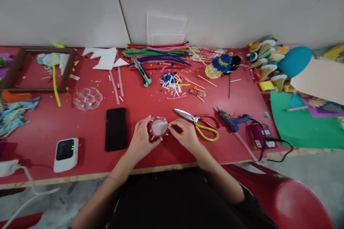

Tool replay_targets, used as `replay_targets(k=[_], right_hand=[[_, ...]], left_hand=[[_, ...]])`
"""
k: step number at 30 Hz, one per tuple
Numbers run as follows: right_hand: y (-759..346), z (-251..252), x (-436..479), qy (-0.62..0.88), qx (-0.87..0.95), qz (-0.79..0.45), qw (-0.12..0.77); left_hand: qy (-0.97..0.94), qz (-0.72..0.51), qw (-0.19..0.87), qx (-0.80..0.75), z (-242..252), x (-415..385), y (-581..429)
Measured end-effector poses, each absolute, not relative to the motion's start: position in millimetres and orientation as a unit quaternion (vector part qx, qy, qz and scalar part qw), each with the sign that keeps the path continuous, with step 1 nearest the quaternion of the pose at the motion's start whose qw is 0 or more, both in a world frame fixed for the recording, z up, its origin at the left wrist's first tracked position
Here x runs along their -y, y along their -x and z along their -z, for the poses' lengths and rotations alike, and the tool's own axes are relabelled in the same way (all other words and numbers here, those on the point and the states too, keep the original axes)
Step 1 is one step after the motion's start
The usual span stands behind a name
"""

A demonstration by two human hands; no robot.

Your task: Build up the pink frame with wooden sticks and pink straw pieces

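Note:
Near the table's front edge, my left hand [141,135] is wrapped around a small round pink craft piece [159,127] with a whitish middle. Short pale pegs stick out around its rim. My right hand [185,133] has its thumb and forefinger pinched at the right side of the rim, on what looks like a short pale peg. Just beyond that hand lie scissors [205,126] with one red and one yellow handle. A black phone [116,129] rests to the left of my left hand.
Behind my hands are a pile of cut bits [172,81], a utility knife [141,71] and pipe cleaners [158,54]. A glue gun [232,118] and purple power strip [260,136] sit right. Left are a white device [66,154] and clear flower-shaped tray [88,98].

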State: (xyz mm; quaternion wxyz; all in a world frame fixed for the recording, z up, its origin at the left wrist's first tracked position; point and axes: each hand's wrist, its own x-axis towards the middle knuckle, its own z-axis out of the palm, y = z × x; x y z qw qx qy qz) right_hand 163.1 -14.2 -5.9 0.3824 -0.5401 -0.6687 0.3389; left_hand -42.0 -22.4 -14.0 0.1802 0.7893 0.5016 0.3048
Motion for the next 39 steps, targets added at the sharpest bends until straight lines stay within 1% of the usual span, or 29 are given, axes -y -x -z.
replay_targets(k=[7,12,18,22,30,39], right_hand=[[-167.1,10.3,17.3,0.537,0.677,-0.335,0.375],[-173.8,-1.0,12.2,0.500,0.707,-0.354,0.354],[-182.0,-16.1,-24.0,0.507,0.744,-0.312,0.303],[-177.2,-18.9,-47.6,0.468,0.782,-0.317,0.262],[-169.4,-24.2,-56.2,0.425,0.818,-0.332,0.200],[-173.7,-15.0,-54.8,0.435,0.805,-0.346,0.207]], left_hand=[[-0.783,-0.302,0.193,-0.508,15.0,22.6,42.4],[-0.786,-0.308,0.191,-0.500,15.1,22.6,43.0],[-0.794,-0.292,0.181,-0.502,15.7,21.9,43.9],[-0.799,-0.289,0.175,-0.497,15.1,21.4,43.9],[-0.796,-0.245,0.222,-0.507,6.1,21.6,44.3],[-0.790,-0.224,0.240,-0.517,3.8,19.6,43.5]])
